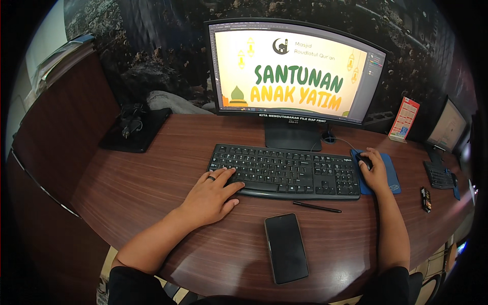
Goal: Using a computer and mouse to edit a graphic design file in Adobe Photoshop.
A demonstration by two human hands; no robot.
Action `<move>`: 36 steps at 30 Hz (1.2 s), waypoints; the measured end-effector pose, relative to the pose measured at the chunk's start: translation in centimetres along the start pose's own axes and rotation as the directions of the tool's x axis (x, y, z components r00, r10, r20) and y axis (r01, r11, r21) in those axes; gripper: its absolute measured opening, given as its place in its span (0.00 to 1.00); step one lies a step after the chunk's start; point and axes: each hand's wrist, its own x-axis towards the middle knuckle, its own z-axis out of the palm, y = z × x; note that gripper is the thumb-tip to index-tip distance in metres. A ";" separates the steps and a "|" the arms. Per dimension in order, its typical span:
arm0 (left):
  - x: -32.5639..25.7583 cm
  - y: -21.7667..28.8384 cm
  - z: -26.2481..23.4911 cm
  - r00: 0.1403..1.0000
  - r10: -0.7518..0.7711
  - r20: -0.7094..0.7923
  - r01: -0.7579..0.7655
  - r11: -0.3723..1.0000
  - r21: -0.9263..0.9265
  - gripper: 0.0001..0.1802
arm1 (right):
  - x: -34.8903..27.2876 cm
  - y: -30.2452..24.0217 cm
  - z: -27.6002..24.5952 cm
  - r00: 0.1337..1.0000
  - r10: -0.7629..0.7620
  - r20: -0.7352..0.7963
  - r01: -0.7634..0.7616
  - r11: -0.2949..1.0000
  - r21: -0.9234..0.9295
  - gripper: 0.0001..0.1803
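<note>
My left hand (214,193) rests on the left end of a black keyboard (300,173), fingers spread over the keys, a dark ring on one finger. At the keyboard's right, my right hand (373,170) is wrapped over a black computer mouse (365,161) on a blue mouse pad (389,173). Behind the keyboard stands a monitor (300,68) showing a cream poster design with green and orange lettering, lanterns and a dome. Just in front of the keyboard lies a black pen (317,207). Nearer to me is a smartphone (286,248), its screen dark.
A black flat device with a coiled cable (133,127) sits at the back left, beside a wooden partition (61,122) topped by stacked papers (63,58). On the right are a red desk calendar (404,119), a small dark box (425,199), a second monitor (447,124) and another keyboard (439,174).
</note>
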 end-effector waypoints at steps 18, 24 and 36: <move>0.0 0.0 0.1 1.000 0.005 -0.016 -0.005 1.000 -0.009 0.24 | 0.1 0.4 0.1 0.997 0.075 -0.017 -0.076 0.996 -0.040 0.14; 0.1 0.2 -0.2 1.000 0.014 -0.020 -0.014 1.000 -0.015 0.24 | 0.0 0.7 0.1 0.999 0.039 -0.027 -0.040 0.998 -0.045 0.14; 0.1 0.2 -0.2 1.000 0.007 -0.005 -0.007 1.000 -0.019 0.24 | 0.0 0.2 0.0 0.999 0.040 -0.027 -0.042 0.996 -0.083 0.18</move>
